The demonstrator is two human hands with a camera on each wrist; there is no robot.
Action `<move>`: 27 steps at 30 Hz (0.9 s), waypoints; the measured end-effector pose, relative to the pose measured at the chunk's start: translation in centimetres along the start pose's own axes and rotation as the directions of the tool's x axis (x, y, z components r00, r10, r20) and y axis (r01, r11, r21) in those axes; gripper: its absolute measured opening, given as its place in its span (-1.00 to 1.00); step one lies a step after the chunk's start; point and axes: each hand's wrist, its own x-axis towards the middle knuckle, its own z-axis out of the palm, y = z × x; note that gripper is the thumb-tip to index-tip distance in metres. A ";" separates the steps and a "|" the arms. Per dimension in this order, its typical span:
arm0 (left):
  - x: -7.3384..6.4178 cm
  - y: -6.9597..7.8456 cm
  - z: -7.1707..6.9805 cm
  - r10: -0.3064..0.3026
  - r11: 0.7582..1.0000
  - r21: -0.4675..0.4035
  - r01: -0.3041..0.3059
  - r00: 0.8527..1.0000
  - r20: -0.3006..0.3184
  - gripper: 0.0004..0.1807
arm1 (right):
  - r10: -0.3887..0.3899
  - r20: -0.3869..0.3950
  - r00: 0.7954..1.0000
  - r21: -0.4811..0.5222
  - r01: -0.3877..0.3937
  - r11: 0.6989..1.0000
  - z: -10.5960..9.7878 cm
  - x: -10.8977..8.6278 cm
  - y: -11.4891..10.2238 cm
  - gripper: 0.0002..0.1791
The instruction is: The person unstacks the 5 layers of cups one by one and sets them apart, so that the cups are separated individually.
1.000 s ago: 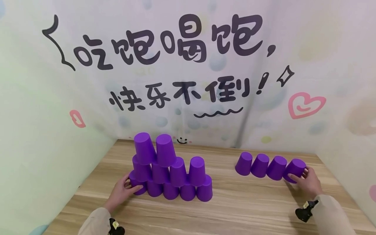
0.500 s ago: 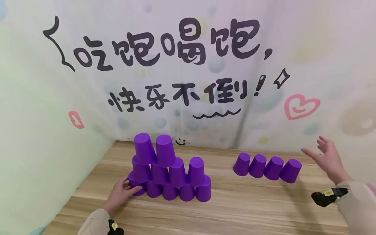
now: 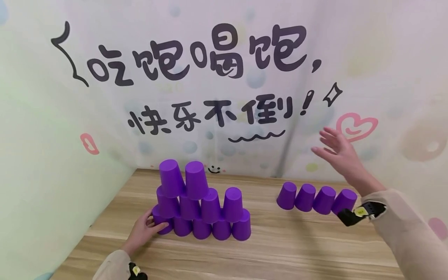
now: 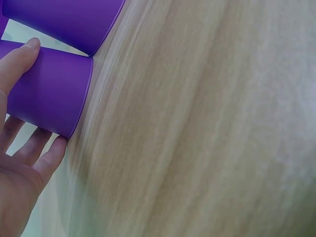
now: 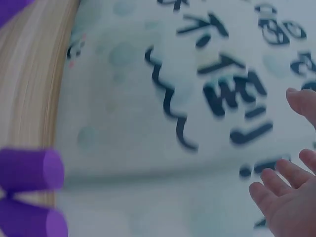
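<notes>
In the head view, a stepped stack of upside-down purple cups (image 3: pixel 210 206) stands left of centre, with a bottom row, a shorter row above and two cups (image 3: pixel 196 181) on top at the left. My left hand (image 3: pixel 142 234) holds the leftmost bottom cup (image 4: pixel 54 94), its thumb on one side and its fingers round the other. Raised at the right, my right hand (image 3: pixel 341 155) has its fingers spread and nothing in its grasp. Below it stands a row of several upside-down purple cups (image 3: pixel 306 197), the rightmost partly behind the wrist camera.
The wooden table (image 3: pixel 266 252) carries both groups of cups. Behind it hangs a pale printed backdrop (image 3: pixel 217 155) with black lettering, and another pale wall (image 3: pixel 63 186) borders the left side.
My right hand has let go of the rightmost cup in the right-hand row, swung out to the right, then risen and come back leftward. My left hand stays on its cup.
</notes>
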 end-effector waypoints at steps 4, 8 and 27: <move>-0.1 0.0 0.1 0.001 1.000 0.002 -0.001 1.000 0.001 -0.33 | -0.091 0.065 0.994 0.090 0.085 0.992 3.2 0.9 -2.7 -0.26; -0.1 0.0 0.0 0.000 1.000 -0.003 0.000 1.000 0.004 -0.33 | -0.158 0.147 0.977 0.134 0.138 0.981 6.6 1.7 -4.8 -0.24; 0.0 -0.1 -0.1 0.027 1.000 -0.006 -0.027 1.000 0.000 -0.34 | -0.223 0.430 0.875 0.231 0.132 0.964 21.7 1.7 -7.9 -0.27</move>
